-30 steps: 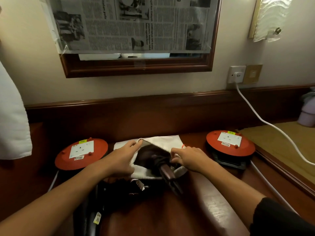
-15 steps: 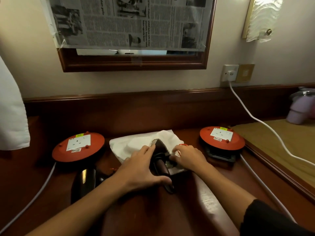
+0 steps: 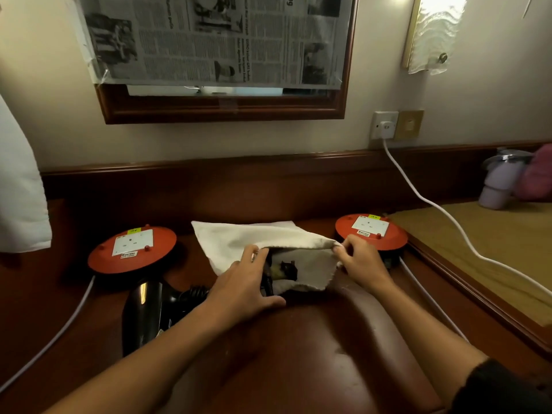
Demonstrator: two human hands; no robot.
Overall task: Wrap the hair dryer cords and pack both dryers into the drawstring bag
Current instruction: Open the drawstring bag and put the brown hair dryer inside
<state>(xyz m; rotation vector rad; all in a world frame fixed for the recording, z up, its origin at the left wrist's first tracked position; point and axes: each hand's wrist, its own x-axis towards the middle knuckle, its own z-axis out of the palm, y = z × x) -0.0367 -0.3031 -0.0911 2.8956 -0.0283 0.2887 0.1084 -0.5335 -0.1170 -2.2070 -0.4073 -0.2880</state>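
The off-white cloth drawstring bag [image 3: 254,240] lies flat on the dark brown wooden desk [image 3: 298,354], mouth toward the person. The right hand [image 3: 363,262] pinches the upper edge of the mouth and lifts it. The left hand [image 3: 245,286] lies at the opening with fingers spread over a dark hair dryer [image 3: 282,270] that sits partly inside the bag; whether the fingers grip it or only press on it cannot be told. The hands are apart, one at each side of the opening.

Handling, as a judgement: the bag is thin, limp fabric that collapses unless an edge is held up, so it is best taken at the hem. The dryers are rigid, smooth plastic, moderately heavy and likely slippery; the handle or the barrel gives the firmest hold. The cords are flexible and may snag on the hem.

Count: one bag; two dryers, the second a glossy black hair dryer [image 3: 149,312] lying on the desk just left of the left forearm; two round orange extension cord reels [image 3: 131,249], [image 3: 370,231].
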